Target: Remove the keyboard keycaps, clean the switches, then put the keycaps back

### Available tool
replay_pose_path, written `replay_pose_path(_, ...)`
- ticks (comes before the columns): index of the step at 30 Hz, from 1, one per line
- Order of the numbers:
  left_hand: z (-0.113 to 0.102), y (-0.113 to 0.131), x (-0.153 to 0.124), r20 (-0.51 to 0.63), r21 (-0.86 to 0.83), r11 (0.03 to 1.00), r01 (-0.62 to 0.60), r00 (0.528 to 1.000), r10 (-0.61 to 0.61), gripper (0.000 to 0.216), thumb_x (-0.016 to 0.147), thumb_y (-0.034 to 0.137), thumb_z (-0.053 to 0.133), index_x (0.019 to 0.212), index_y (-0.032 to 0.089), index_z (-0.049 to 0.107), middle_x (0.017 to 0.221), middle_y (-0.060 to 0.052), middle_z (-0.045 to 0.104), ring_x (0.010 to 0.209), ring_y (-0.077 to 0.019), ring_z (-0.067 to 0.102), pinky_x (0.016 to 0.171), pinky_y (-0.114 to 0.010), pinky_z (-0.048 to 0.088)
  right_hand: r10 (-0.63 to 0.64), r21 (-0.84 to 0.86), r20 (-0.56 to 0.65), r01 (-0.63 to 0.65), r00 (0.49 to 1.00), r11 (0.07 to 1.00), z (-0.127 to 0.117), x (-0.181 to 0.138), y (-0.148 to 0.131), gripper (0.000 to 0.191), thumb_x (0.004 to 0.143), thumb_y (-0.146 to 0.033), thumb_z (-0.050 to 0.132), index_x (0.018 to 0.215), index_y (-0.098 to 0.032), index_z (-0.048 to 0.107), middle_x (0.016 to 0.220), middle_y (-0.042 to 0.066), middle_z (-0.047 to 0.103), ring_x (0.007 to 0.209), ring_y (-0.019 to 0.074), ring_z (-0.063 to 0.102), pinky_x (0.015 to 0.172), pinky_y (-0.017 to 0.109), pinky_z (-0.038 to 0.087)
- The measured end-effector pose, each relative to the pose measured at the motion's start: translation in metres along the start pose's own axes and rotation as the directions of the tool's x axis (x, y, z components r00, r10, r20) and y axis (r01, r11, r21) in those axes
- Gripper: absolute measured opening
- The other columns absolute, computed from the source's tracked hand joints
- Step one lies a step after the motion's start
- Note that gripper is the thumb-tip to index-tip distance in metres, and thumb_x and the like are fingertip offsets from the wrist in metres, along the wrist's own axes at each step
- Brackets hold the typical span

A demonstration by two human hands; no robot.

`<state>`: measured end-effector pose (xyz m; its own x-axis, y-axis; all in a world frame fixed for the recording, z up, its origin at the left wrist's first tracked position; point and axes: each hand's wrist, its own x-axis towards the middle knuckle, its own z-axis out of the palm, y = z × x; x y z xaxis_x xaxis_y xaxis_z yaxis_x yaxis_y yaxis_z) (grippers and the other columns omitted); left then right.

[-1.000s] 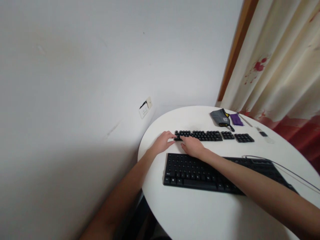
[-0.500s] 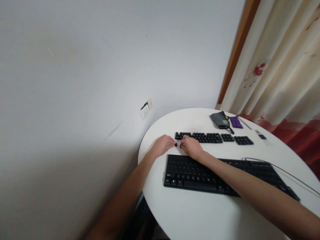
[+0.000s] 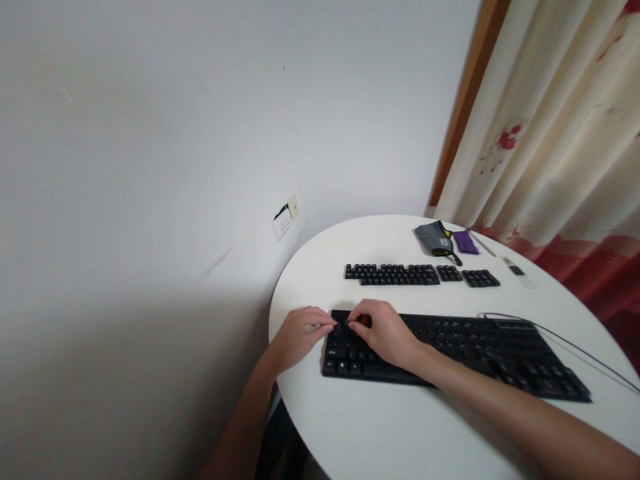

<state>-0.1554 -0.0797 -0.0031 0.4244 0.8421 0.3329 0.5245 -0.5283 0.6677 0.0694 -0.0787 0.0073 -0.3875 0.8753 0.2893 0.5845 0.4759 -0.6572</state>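
A black keyboard [image 3: 475, 347] lies across the round white table [image 3: 400, 433]. Both my hands are at its top-left corner. My left hand [image 3: 299, 335] rests at the keyboard's left edge with fingers curled into a pinch. My right hand [image 3: 387, 333] lies on the keys, thumb and forefinger pinched towards the left hand. Their fingertips meet over a small dark piece, apparently a black keycap [image 3: 342, 327], which is hard to make out against the keys. Behind the keyboard, rows of loose black keycaps [image 3: 395, 273] are laid out in keyboard order.
A separate keycap block [image 3: 480, 278] sits right of the rows. A grey pouch [image 3: 433, 239], a purple item [image 3: 466, 242] and a small clear piece [image 3: 517, 271] lie at the back. A cable [image 3: 575, 343] leaves the keyboard rightwards. Wall and socket [image 3: 285, 219] left, curtain [image 3: 560, 133] right.
Both hands have come back from the left end of the loose keycap rows to the keyboard's top-left corner, fingers still pinched together. The view has tilted slightly.
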Motion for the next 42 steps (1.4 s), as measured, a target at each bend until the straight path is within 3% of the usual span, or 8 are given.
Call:
replay_pose_path(7, 0.0, 0.003, -0.01, 0.112, -0.033, 0.999, 0.009, 0.994, -0.005, 0.013, 0.089, 0.018, 0.065, 0.087, 0.02, 0.078, 0.09, -0.003, 0.075, 0.083, -0.0153, 0.068, 0.079, -0.026, 0.051, 0.006, 0.103, 0.027, -0.009, 1.0, 0.995, 0.019, -0.018, 0.002, 0.01, 0.081, -0.011, 0.069, 0.083, -0.02, 0.073, 0.081, 0.0, 0.071, 0.074, 0.0154, 0.061, 0.069, 0.025, 0.044)
replay_pose_path(22, 0.003, 0.006, -0.015, 0.089, 0.126, 0.99, -0.069, 0.994, 0.058, 0.013, 0.088, 0.015, 0.065, 0.089, 0.021, 0.077, 0.094, 0.0, 0.075, 0.087, -0.0143, 0.069, 0.083, -0.024, 0.052, -0.222, -0.002, 0.042, 0.222, 0.974, 0.975, 0.023, -0.024, 0.005, 0.013, 0.087, -0.007, 0.063, 0.087, -0.018, 0.071, 0.093, 0.004, 0.068, 0.091, 0.0176, 0.061, 0.082, 0.027, 0.047)
replay_pose_path(34, 0.011, 0.0, -0.011, 0.062, 0.093, 0.993, -0.078, 0.995, 0.072, 0.014, 0.09, 0.017, 0.063, 0.089, 0.021, 0.077, 0.092, -0.002, 0.075, 0.085, -0.0152, 0.068, 0.081, -0.026, 0.053, -0.12, 0.059, -0.001, 0.12, 0.993, 0.991, 0.025, -0.019, 0.007, 0.014, 0.082, -0.005, 0.066, 0.08, -0.018, 0.067, 0.081, 0.001, 0.064, 0.075, 0.0145, 0.059, 0.07, 0.025, 0.044)
replay_pose_path(42, 0.008, 0.008, -0.017, 0.104, 0.143, 0.989, -0.049, 0.994, 0.034, 0.018, 0.091, 0.015, 0.059, 0.091, 0.022, 0.076, 0.1, -0.003, 0.071, 0.093, -0.016, 0.066, 0.087, -0.027, 0.052, -0.181, 0.026, 0.048, 0.18, 0.982, 0.983, 0.022, -0.023, 0.004, 0.014, 0.089, -0.007, 0.058, 0.083, -0.018, 0.065, 0.088, 0.003, 0.062, 0.081, 0.0149, 0.059, 0.072, 0.025, 0.045)
